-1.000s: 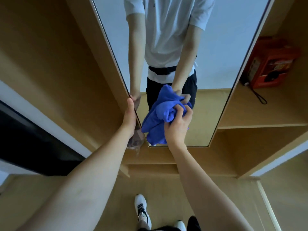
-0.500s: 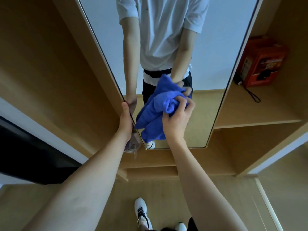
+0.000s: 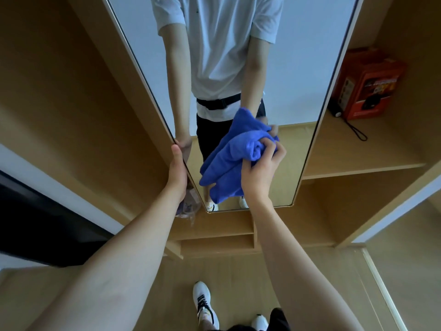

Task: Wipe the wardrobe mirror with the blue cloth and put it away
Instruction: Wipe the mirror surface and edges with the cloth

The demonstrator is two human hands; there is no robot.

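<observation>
One red box point(image 3: 367, 84) on shelf point(image 3: 372, 154), cloth point(image 3: 235, 158) in R hand point(image 3: 260, 173)

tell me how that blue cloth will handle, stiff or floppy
Likely floppy: the blue cloth bunches in soft folds in the right hand and its free end droops. Probably light, since one hand holds it. Its plush surface seems unlikely to slip.

left hand point(image 3: 177, 172) on mirror point(image 3: 298, 68) left edge | cloth point(image 3: 229, 161) against mirror | box point(image 3: 367, 84) on shelf point(image 3: 358, 161) right

The scene is viewed from head height, forward and steeply downward, close to the mirror point(image 3: 298, 68) and floor point(image 3: 238, 271).
</observation>
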